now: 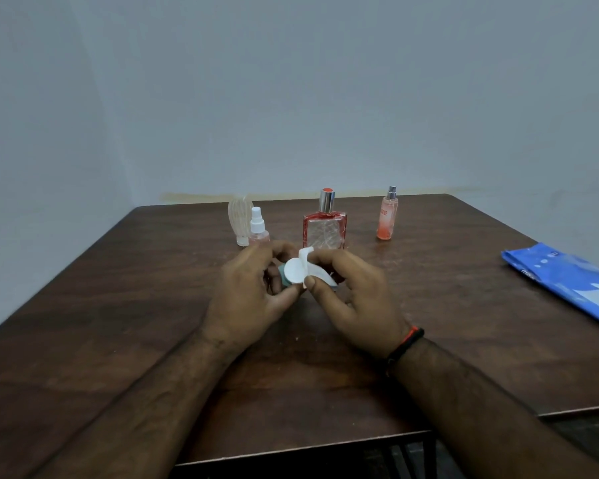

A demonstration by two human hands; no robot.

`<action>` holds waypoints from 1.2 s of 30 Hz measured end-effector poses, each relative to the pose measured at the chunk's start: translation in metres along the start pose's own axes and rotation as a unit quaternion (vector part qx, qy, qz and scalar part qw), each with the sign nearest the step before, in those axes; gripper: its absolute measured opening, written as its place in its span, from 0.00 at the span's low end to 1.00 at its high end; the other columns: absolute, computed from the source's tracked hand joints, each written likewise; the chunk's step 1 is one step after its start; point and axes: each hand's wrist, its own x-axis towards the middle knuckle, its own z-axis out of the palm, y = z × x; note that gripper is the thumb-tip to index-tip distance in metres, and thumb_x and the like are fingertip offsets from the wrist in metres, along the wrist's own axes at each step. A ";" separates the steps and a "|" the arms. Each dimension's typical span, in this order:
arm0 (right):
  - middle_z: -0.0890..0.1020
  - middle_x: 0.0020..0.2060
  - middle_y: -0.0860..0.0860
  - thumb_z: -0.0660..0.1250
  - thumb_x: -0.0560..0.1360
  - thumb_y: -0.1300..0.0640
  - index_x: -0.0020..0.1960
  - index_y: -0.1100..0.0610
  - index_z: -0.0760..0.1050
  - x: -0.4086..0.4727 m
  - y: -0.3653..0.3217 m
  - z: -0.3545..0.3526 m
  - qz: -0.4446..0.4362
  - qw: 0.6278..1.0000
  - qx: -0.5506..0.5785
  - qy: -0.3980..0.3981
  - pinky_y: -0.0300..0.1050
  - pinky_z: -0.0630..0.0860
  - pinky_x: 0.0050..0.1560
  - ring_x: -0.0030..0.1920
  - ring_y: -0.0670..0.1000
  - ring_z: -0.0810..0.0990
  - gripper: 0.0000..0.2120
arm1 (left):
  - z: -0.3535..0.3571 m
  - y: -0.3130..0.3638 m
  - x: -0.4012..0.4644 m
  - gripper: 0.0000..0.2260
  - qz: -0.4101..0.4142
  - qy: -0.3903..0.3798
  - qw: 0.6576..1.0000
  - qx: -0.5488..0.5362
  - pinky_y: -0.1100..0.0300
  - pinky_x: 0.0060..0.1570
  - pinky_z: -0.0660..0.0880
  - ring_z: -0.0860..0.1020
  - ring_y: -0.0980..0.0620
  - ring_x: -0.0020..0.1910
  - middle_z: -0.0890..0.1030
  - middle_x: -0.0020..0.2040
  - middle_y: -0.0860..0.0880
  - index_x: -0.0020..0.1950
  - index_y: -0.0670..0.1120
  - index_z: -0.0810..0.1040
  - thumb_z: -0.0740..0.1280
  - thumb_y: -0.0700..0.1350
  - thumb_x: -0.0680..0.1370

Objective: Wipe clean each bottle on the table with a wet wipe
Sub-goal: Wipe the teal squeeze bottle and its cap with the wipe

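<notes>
My left hand [253,288] grips a small teal bottle [284,273] above the middle of the table; most of it is hidden by my fingers. A white wet wipe [303,271] is pressed against it, pinched by my right hand [353,295]. Behind my hands stand a square red-edged perfume bottle [324,229] with a silver cap, a small pink spray bottle [257,229] with a white nozzle, a clear ribbed bottle [240,219], and a slim orange spray bottle [387,216] further right.
A blue pack of wet wipes [564,281] lies flat near the table's right edge. The dark wooden table [118,305] ends close to a pale wall at the back. Its front edge is cut away at the lower right.
</notes>
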 end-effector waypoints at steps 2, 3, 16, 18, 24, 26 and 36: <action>0.81 0.54 0.52 0.67 0.77 0.57 0.61 0.60 0.77 0.000 0.000 0.000 -0.007 1.000 -0.001 -0.003 0.43 0.77 0.54 0.54 0.47 0.78 0.14 | 0.000 -0.001 -0.001 0.22 -0.017 0.010 1.000 -0.019 0.66 0.37 0.76 0.78 0.57 0.34 0.80 0.44 0.56 0.60 0.50 0.75 0.78 0.42 0.69; 0.81 0.55 0.52 0.67 0.77 0.57 0.62 0.60 0.77 0.000 -0.001 0.000 -0.013 1.000 0.001 -0.004 0.42 0.76 0.55 0.55 0.47 0.78 0.14 | 0.000 -0.001 -0.002 0.24 -0.018 0.011 0.999 -0.027 0.65 0.37 0.77 0.78 0.56 0.34 0.81 0.45 0.55 0.61 0.52 0.73 0.78 0.42 0.69; 0.79 0.52 0.53 0.69 0.76 0.67 0.60 0.59 0.81 0.001 0.004 0.002 -0.078 0.997 0.009 0.021 0.41 0.76 0.53 0.53 0.49 0.77 0.13 | 0.004 -0.007 -0.002 0.30 -0.019 0.013 0.997 -0.078 0.64 0.60 0.72 0.78 0.49 0.62 0.82 0.58 0.55 0.62 0.60 0.65 0.78 0.41 0.70; 0.80 0.49 0.53 0.70 0.75 0.67 0.58 0.60 0.81 0.001 0.003 0.001 -0.082 0.996 0.012 0.044 0.38 0.76 0.52 0.51 0.47 0.78 0.13 | 0.004 -0.007 -0.001 0.29 -0.018 0.009 0.995 -0.096 0.61 0.61 0.72 0.78 0.49 0.63 0.82 0.59 0.55 0.62 0.58 0.65 0.78 0.40 0.71; 0.83 0.46 0.54 0.71 0.73 0.68 0.55 0.61 0.82 0.001 0.004 -0.001 -0.081 0.994 0.013 0.078 0.42 0.79 0.47 0.47 0.49 0.81 0.11 | 0.003 -0.005 0.000 0.26 -0.017 -0.009 0.993 -0.112 0.73 0.61 0.70 0.79 0.60 0.61 0.83 0.58 0.55 0.63 0.49 0.67 0.78 0.41 0.71; 0.82 0.50 0.54 0.71 0.74 0.67 0.56 0.61 0.82 0.000 0.004 0.000 -0.085 0.994 0.004 0.075 0.45 0.79 0.51 0.51 0.50 0.81 0.12 | 0.001 -0.004 0.001 0.26 -0.014 0.001 0.995 -0.095 0.77 0.58 0.67 0.78 0.61 0.61 0.83 0.58 0.56 0.63 0.48 0.68 0.78 0.43 0.71; 0.79 0.59 0.54 0.69 0.76 0.65 0.61 0.59 0.80 0.001 0.004 0.004 -0.128 0.989 -0.069 0.038 0.48 0.73 0.57 0.57 0.53 0.75 0.14 | 0.000 0.006 -0.001 0.28 0.016 -0.007 0.999 -0.038 0.60 0.58 0.74 0.79 0.53 0.61 0.80 0.57 0.59 0.68 0.46 0.68 0.76 0.39 0.72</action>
